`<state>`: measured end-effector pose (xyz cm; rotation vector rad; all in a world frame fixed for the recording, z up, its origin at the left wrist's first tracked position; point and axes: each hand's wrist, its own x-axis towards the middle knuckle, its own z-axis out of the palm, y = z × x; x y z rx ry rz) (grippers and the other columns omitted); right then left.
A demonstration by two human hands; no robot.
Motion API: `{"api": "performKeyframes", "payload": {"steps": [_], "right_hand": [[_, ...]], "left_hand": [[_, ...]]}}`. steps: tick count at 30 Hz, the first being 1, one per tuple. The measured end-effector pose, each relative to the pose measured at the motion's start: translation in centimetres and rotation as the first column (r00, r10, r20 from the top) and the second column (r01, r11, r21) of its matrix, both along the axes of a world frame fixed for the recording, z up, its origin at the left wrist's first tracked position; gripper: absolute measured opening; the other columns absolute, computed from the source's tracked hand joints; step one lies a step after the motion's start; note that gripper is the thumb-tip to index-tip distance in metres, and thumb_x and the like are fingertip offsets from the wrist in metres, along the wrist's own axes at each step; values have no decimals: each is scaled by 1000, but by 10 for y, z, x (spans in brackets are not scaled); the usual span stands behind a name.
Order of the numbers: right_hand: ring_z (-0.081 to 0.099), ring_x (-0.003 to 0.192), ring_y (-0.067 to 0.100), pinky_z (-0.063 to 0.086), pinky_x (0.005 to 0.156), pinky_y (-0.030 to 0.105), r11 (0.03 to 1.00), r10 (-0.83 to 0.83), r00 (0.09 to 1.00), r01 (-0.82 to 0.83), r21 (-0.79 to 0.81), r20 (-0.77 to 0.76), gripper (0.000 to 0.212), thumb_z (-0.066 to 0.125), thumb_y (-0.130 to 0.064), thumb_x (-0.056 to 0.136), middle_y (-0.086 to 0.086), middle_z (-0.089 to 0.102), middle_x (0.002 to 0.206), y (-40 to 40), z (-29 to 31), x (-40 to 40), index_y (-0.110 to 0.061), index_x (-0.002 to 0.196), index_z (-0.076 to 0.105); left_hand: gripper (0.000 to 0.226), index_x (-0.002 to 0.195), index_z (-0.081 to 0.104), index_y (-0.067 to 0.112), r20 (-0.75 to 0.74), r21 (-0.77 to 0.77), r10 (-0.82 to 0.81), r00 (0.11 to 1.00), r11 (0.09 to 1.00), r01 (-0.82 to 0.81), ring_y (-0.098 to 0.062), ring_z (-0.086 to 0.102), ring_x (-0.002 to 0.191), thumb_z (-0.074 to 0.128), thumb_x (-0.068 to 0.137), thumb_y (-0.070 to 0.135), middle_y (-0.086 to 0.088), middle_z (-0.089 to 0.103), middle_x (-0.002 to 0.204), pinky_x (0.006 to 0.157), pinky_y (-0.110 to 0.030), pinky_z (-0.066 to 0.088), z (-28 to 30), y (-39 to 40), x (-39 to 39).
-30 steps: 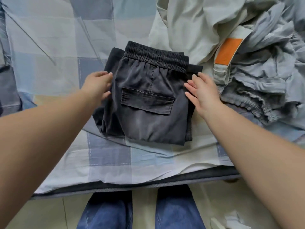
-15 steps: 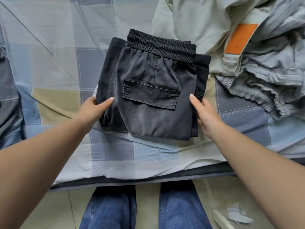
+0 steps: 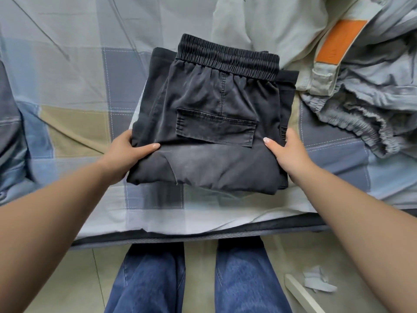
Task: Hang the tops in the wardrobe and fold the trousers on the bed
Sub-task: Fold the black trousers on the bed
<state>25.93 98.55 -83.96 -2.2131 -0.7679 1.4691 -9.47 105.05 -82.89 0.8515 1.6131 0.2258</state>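
From the head camera we see the folded black cargo trousers (image 3: 216, 132) lying at the centre of the checked bed sheet (image 3: 74, 86), waistband at 12 o'clock. Our left hand (image 3: 126, 152) grips their 9 o'clock edge and our right hand (image 3: 286, 150) their 3 o'clock edge, thumbs pressed on top, the other fingers hidden, probably tucked beneath. We judge this two-sided hold keeps the folded layers together for shifting, while the pale grey garments (image 3: 361, 86) wait crumpled at 2 o'clock.
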Motion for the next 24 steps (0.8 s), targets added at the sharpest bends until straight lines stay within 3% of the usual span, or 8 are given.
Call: {"api": "performKeyframes", "payload": {"steps": [4,7,10,12,15,18,21,24], "right_hand": [[62,104,15,50,93,40,994,-11,993,-2,-110,-113,30,64,-31,89,-7,64,114,-52,2,3,-28,116,53],[64,103,18,52,90,38,982,-68,994,52,-182,-82,39,67,-25,87,2,66,117,-83,-1,-5,-19,123,54],[61,107,24,47,98,45,967,-110,990,126,-221,83,54,69,-24,86,11,62,120,-104,-4,-13,-10,133,46],[56,110,23,43,100,37,974,-97,967,141,-180,237,55,71,-26,83,11,57,121,-122,1,-20,-10,130,47],[51,106,20,35,89,23,986,-52,913,110,-122,404,40,74,-30,80,5,52,112,-157,17,-30,-13,112,56],[46,99,12,27,84,13,988,-36,914,92,-122,404,20,73,-27,81,3,52,106,-190,29,-43,-16,91,60],[42,102,6,23,87,7,982,-33,924,100,-157,381,12,72,-25,82,9,57,113,-211,34,-52,-19,88,63],[44,117,14,22,88,6,974,-52,923,131,-185,381,15,73,-24,82,10,56,119,-216,32,-56,-18,94,67]], "left_hand": [[27,103,64,21,15,-117,-21,1000,993,23,-9,70,90,75,79,17,5,74,97,73,-21,57,13,-64,-10],[25,105,64,18,-115,-169,-89,989,983,69,-11,68,91,75,81,17,5,73,96,77,-25,56,11,-110,-9],[34,112,58,8,-215,-190,-19,976,982,-23,-22,65,97,74,82,13,-8,68,108,91,-41,52,5,-143,-6],[41,112,53,10,-330,-110,45,943,990,-85,-21,63,92,77,79,12,-11,64,110,87,-40,52,6,-160,-4],[45,111,53,9,-516,21,10,857,1000,0,-24,56,94,80,76,19,-12,58,104,90,-42,49,9,-183,-3],[42,101,47,18,-535,62,19,845,998,16,-26,55,90,80,76,19,-11,56,91,87,-39,48,13,-199,-3],[41,98,44,16,-468,63,110,877,994,-91,-16,59,86,79,76,16,-11,56,100,78,-25,48,16,-208,3],[31,94,53,15,-466,-31,-57,883,998,49,-14,56,84,78,78,21,-1,60,94,74,-21,38,15,-217,11]]}}
